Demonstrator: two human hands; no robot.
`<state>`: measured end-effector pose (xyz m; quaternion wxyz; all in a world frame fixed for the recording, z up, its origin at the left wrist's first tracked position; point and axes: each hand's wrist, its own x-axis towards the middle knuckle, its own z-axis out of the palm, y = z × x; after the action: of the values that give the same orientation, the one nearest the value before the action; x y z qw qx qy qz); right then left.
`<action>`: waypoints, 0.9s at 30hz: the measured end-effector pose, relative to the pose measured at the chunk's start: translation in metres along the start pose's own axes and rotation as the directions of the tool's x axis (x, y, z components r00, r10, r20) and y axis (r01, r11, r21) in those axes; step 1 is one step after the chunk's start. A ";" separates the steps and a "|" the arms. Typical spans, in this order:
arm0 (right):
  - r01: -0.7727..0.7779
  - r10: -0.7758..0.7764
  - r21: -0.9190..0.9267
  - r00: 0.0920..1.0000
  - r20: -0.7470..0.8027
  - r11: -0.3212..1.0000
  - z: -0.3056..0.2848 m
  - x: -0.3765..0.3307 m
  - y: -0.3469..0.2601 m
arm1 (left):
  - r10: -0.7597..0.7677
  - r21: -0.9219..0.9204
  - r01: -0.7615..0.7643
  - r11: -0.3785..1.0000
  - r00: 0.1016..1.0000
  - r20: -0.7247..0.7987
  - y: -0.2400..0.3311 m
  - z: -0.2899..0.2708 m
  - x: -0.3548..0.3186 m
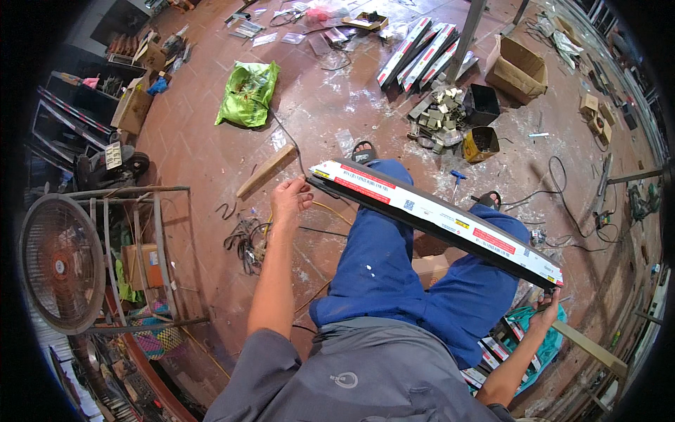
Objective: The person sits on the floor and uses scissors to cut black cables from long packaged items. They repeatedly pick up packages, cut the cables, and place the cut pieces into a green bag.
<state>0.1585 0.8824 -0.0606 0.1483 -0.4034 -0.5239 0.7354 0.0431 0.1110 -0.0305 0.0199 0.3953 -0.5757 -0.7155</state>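
A red-and-white label (437, 211) spans the long bar (429, 227), its print (492, 240) seemingly blurred.

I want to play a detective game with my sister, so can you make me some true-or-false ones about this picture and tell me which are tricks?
1. The left grip is at one end of the labelled bar. True.
2. The right grip is on the fan. False: it is at the bar's other end, and the fan is over on the left side.
3. The person's trousers are yellow. False: they are blue.
4. A small blue tool lies on the floor between the person's feet. True.
5. The bright green bag hangs from the ceiling. False: it is on the floor.
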 end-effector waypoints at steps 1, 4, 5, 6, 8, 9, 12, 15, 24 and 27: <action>-0.001 0.001 -0.008 1.000 -0.003 1.000 0.001 0.001 -0.001 | 0.199 0.226 -0.180 0.957 0.978 -0.067 0.004 0.001 -0.003; -0.019 0.019 -0.013 1.000 0.003 1.000 0.003 0.004 0.001 | 0.679 0.714 -0.535 0.451 0.725 0.114 0.026 0.010 -0.016; -0.018 0.018 -0.013 1.000 -0.003 1.000 -0.001 0.005 0.000 | 0.732 0.732 -0.636 0.244 0.616 0.291 0.046 0.020 -0.026; -0.022 0.022 -0.006 1.000 -0.008 1.000 -0.006 0.008 0.001 | 0.741 0.702 -0.712 0.031 0.488 0.462 0.063 0.032 -0.036; 0.001 0.000 -0.027 1.000 0.017 1.000 -0.010 0.013 0.004 | 0.462 0.647 -0.744 -0.168 0.520 0.718 0.089 0.054 -0.055; 0.005 -0.004 -0.032 0.999 0.036 0.999 -0.008 0.016 0.005 | 0.292 0.593 -0.760 -0.266 0.523 0.801 0.101 0.065 -0.064; -0.004 0.005 -0.005 0.996 0.091 1.000 -0.012 0.029 0.010 | 0.047 0.401 -0.815 -0.418 0.421 0.906 0.105 0.106 -0.084; -0.038 0.037 0.015 0.996 0.079 0.999 0.005 0.026 0.011 | -0.219 0.355 -0.908 -0.222 0.401 0.890 0.093 0.153 -0.091; -0.359 0.222 0.754 0.933 0.282 0.550 -0.051 -0.024 0.081 | -0.418 0.442 -0.897 0.016 0.396 0.818 0.045 0.198 -0.109; -0.342 0.324 0.475 0.938 0.122 0.811 -0.043 -0.060 0.113 | -0.411 0.530 -0.824 0.198 0.421 0.808 0.036 0.192 -0.108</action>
<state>0.2521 0.8261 -0.1403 0.1052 -0.4251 -0.2447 0.8651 -0.0113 0.3066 0.0634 -0.3947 -0.2224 -0.8512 -0.2649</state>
